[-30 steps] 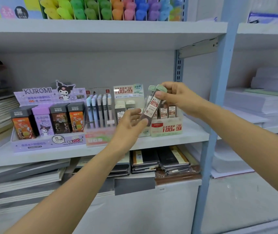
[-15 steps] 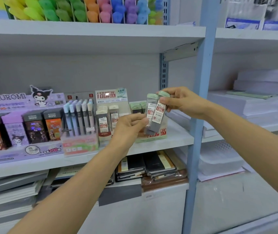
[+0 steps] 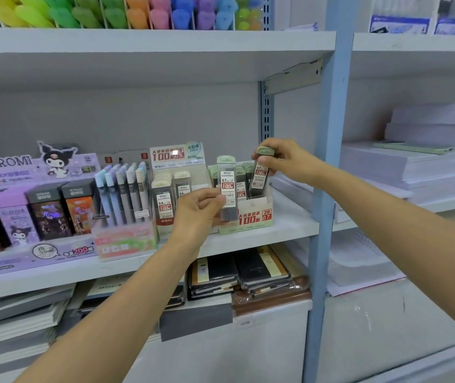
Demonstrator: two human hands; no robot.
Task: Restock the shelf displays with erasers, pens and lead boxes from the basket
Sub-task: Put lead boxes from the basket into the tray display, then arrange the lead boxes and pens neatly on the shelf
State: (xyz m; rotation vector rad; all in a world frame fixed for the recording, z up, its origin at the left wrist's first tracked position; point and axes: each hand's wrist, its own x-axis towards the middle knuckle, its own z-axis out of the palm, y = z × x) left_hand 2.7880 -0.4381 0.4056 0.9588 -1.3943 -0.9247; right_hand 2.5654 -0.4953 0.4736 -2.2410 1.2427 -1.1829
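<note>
My left hand (image 3: 197, 210) pinches a clear 0.7 lead box (image 3: 227, 189) with a pale green cap, upright in front of the 0.7 display tray (image 3: 248, 219). My right hand (image 3: 284, 158) grips the cap of a second lead box (image 3: 259, 176) and holds it tilted over the tray's right side, its lower end among the boxes standing there. Left of it stands the 0.5 lead display (image 3: 165, 200) with several boxes. A rack of pastel pens (image 3: 124, 194) sits further left. No basket is in view.
A purple Kuromi display (image 3: 27, 211) fills the shelf's left. A blue upright post (image 3: 328, 161) stands just right of the tray. Notebooks (image 3: 242, 272) lie on the shelf below, paper stacks (image 3: 414, 161) to the right, coloured erasers (image 3: 137, 12) on the shelf above.
Both boxes were together in my right hand; my left hand has taken one. My right hand has carried the other right and down to the tray. The view shifted right.
</note>
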